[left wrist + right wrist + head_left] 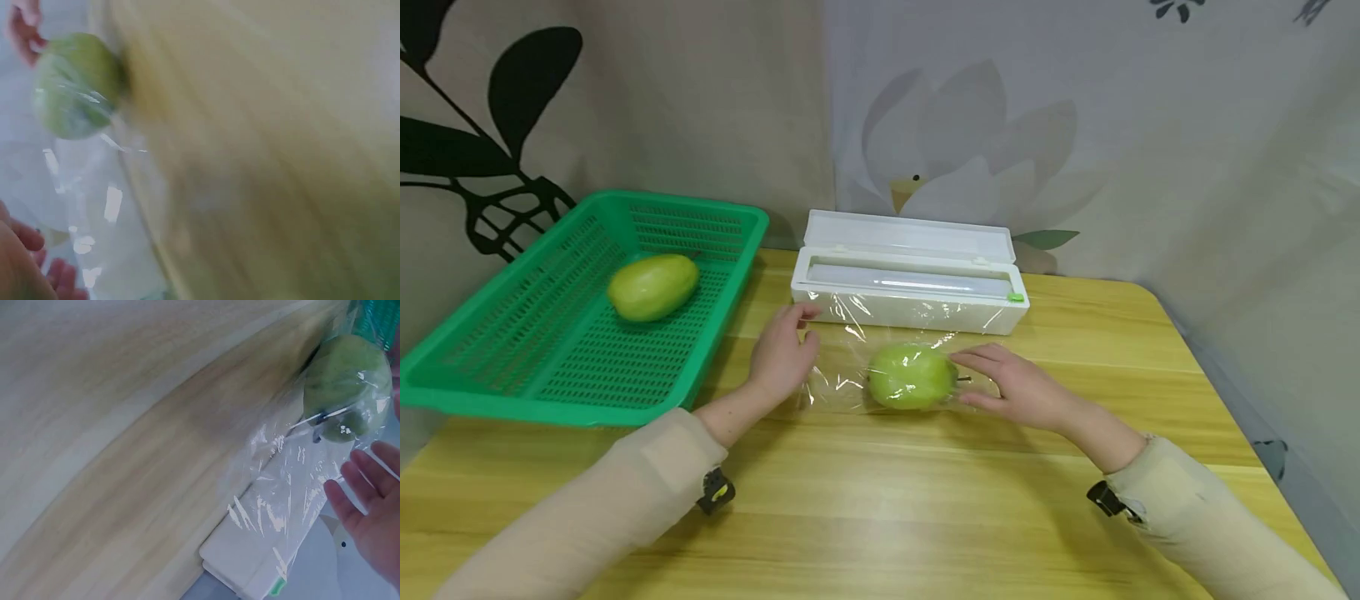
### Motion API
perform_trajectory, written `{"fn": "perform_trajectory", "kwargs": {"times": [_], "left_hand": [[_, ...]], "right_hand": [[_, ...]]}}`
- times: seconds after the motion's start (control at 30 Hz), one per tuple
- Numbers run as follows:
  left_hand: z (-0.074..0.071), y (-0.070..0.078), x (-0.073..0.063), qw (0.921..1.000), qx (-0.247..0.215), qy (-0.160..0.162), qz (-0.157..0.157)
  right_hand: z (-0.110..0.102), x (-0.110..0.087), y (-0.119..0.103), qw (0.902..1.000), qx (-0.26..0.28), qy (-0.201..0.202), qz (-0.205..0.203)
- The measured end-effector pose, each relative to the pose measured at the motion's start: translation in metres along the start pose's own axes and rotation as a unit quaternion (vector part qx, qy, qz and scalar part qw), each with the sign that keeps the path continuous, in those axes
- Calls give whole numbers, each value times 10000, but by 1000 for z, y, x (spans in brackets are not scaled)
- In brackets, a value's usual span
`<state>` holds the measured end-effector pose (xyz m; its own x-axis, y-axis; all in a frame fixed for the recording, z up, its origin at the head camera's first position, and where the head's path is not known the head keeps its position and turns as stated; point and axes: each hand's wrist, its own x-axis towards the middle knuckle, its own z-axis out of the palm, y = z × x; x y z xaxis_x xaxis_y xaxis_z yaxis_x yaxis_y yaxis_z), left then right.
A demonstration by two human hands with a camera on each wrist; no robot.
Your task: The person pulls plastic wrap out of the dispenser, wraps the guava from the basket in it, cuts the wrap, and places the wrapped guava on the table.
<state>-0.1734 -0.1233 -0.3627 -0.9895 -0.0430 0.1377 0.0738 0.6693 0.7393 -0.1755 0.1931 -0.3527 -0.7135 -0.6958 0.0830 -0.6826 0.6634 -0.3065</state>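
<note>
Behind the film-covered fruit [912, 379] stands a box [917, 313] (basket [602, 371] leftward).

- Reaches from lower left with the left arm [602, 500].
- Bends the left hand [782, 352] loosely, left of centre.
- Reaches from lower right with the right arm [1210, 517].
- Points the right hand [1018, 387] leftward, fingers loosely extended.

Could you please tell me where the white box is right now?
In the head view, the white box sits right of the green basket, behind the film-covered fruit.
</note>
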Motion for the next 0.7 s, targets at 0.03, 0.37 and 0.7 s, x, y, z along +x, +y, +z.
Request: {"fn": "perform_trajectory", "kwargs": {"times": [0.03,0.37,0.7], "left_hand": [[-1,4,0,9996,-200,96,166],[19,41,-25,9477,1131,-1644,2491],[37,28,-2,9557,604,-2218,1839]], "right_hand": [[1,1,0,10000,-28,-11,-1],[2,7,-3,9998,-23,215,-28],[18,22,0,9978,655,24,137]]}}
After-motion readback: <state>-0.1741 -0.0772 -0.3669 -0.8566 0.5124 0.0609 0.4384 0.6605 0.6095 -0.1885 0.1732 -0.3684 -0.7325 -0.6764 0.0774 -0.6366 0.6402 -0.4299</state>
